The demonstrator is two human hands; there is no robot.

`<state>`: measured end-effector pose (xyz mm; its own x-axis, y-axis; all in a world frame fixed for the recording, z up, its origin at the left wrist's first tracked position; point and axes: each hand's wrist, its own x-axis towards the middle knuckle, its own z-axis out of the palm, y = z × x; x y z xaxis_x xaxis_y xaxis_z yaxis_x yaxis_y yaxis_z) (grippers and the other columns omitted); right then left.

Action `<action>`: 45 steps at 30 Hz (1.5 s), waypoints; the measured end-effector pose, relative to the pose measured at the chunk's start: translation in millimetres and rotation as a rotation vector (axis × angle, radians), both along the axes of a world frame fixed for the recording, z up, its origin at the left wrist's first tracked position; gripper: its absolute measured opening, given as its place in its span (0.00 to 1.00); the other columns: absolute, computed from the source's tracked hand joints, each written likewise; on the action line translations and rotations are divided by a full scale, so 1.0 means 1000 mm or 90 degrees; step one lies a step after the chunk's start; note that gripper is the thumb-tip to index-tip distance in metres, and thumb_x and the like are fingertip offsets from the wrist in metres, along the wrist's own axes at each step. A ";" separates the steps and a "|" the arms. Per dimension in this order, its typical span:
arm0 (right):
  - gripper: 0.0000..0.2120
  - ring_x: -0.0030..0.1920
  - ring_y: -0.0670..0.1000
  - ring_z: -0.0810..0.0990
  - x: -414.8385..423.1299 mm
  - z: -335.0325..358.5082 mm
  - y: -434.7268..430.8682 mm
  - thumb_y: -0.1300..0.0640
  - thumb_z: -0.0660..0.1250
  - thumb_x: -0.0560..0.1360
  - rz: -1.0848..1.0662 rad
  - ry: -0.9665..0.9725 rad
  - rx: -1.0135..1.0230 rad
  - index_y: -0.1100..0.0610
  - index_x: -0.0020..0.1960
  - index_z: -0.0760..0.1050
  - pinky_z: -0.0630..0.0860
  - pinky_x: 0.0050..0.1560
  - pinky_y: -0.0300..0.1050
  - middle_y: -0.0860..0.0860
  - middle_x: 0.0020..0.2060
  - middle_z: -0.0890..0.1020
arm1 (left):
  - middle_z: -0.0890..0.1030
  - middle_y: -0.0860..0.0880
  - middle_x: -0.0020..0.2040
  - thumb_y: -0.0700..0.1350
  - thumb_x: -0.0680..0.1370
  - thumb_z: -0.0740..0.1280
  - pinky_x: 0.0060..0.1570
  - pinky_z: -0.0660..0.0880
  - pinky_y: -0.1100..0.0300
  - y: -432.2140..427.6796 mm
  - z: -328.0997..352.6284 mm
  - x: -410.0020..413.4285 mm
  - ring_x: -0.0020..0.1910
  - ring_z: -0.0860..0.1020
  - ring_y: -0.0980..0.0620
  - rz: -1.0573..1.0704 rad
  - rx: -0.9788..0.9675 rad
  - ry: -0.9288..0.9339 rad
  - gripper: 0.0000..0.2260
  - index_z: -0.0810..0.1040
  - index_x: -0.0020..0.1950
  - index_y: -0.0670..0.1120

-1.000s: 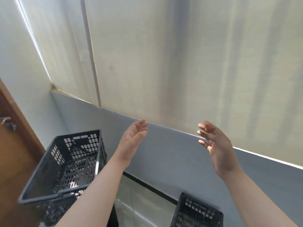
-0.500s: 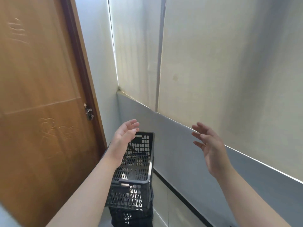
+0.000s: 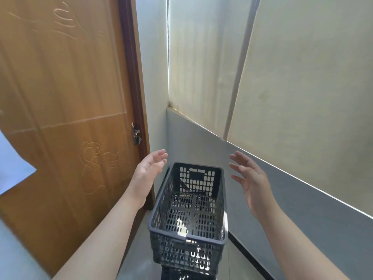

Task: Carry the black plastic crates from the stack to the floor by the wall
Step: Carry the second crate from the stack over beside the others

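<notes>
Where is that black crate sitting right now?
In the head view, the top black crate sits low at centre, on a lower crate, below and between the left hand and right hand, with the wooden door on its left.

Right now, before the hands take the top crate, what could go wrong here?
1. The left hand and right hand are open and not touching the top crate; an uneven grip could tip it.
2. It sits on a lower crate; if they are stuck together, both may lift.
3. The door and wall stand close on either side; knuckles might scrape.
</notes>
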<state>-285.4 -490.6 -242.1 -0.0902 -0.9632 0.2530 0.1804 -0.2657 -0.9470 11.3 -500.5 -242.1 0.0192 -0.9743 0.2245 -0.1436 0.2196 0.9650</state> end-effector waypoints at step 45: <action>0.26 0.76 0.48 0.69 -0.058 -0.331 -0.245 0.63 0.56 0.85 -0.061 0.030 0.434 0.53 0.82 0.60 0.68 0.71 0.46 0.51 0.80 0.68 | 0.65 0.51 0.81 0.51 0.87 0.52 0.80 0.57 0.44 -0.288 -0.309 0.051 0.79 0.64 0.50 0.046 0.422 0.076 0.22 0.60 0.82 0.51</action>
